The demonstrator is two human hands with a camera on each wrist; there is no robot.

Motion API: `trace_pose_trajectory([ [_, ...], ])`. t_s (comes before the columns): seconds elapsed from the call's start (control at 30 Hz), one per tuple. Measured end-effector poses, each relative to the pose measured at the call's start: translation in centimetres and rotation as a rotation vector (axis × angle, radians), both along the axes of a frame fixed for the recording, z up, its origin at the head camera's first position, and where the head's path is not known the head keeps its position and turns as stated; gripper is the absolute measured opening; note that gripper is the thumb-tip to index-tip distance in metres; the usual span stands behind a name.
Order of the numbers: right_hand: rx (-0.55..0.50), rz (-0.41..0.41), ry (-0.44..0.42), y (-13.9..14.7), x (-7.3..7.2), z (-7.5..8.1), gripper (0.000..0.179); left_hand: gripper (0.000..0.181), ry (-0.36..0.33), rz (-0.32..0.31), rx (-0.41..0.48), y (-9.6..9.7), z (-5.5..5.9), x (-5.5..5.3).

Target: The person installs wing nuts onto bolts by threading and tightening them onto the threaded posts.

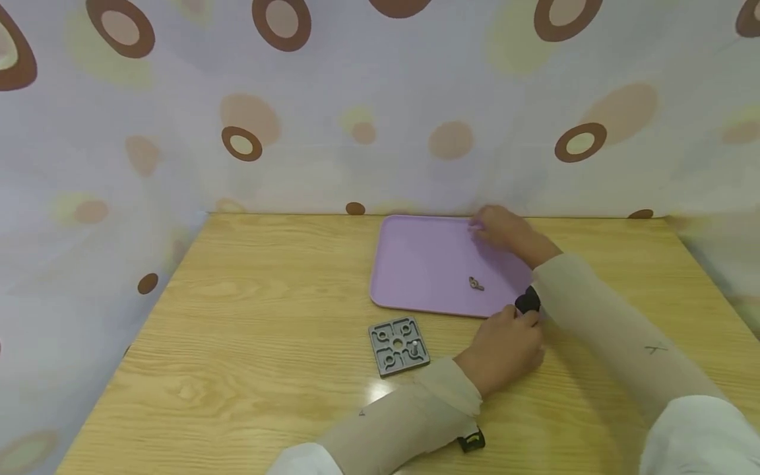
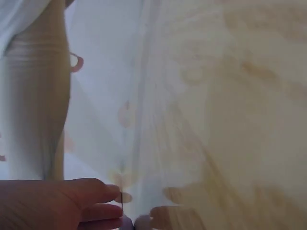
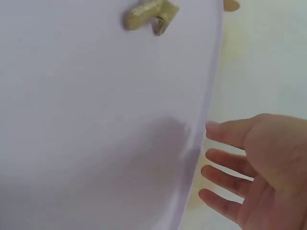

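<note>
A lilac tray (image 1: 427, 264) lies on the wooden table. My left hand (image 1: 505, 349) is at its near right edge, fingertips by the rim; in the left wrist view the left hand (image 2: 57, 203) has fairly straight fingers. Over the far edge is my right hand (image 1: 505, 227). In the right wrist view, the right hand (image 3: 264, 172) has spread, loosely extended fingers, with the thumb tip at the tray's rim (image 3: 204, 129). A small bronze-coloured metal piece (image 1: 475, 284) lies on the tray, its exact kind unclear.
Left of my left hand, a grey square metal plate (image 1: 399, 346) with ribs and round holes lies on the table (image 1: 249, 343). A small pin-like piece (image 1: 414, 347) stands on it. A patterned cloth (image 1: 404, 86) hangs behind the table's far edge, close to the tray.
</note>
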State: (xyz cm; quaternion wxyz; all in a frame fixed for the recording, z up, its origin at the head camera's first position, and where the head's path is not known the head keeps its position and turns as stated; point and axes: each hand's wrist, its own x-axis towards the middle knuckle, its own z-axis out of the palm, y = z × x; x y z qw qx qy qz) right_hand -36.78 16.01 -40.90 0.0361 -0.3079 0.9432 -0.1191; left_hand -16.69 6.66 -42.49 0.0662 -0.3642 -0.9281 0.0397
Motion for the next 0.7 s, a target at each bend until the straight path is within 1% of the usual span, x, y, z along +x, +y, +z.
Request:
trace_pose_trajectory([
  [0.1,-0.081,0.013,-0.043,0.6,1.5,0.5,0.024,0.026,-0.115,-0.015,-0.069,-0.4,0.5,0.5],
  [0.13,-0.101,0.025,-0.055,0.8,1.9,0.5,0.023,0.027,-0.135,-0.015,-0.091,-0.6,0.6,0.7],
  [0.2,-0.132,0.054,-0.085,1.1,3.0,0.4,0.019,0.027,-0.154,-0.009,-0.119,-1.2,0.8,1.0],
  [0.3,-0.181,0.108,-0.149,1.0,4.8,0.0,0.014,0.025,-0.117,-0.028,-0.118,-2.2,0.9,1.4],
  [0.37,-0.202,0.134,-0.179,0.7,6.1,-0.4,0.012,0.025,-0.062,-0.061,-0.091,-2.7,1.0,1.7],
  [0.47,-0.229,0.148,-0.206,-0.1,7.5,-0.9,0.011,0.025,-0.021,-0.115,-0.049,-3.2,1.7,2.0],
  [0.6,-0.253,0.113,-0.196,-0.9,8.6,-1.3,0.014,0.026,0.008,-0.199,-0.013,-3.8,3.3,2.5],
  [0.7,-0.271,0.074,-0.2,-1.0,8.9,-1.4,0.016,0.028,0.043,-0.26,0.03,-4.3,4.7,2.7],
])
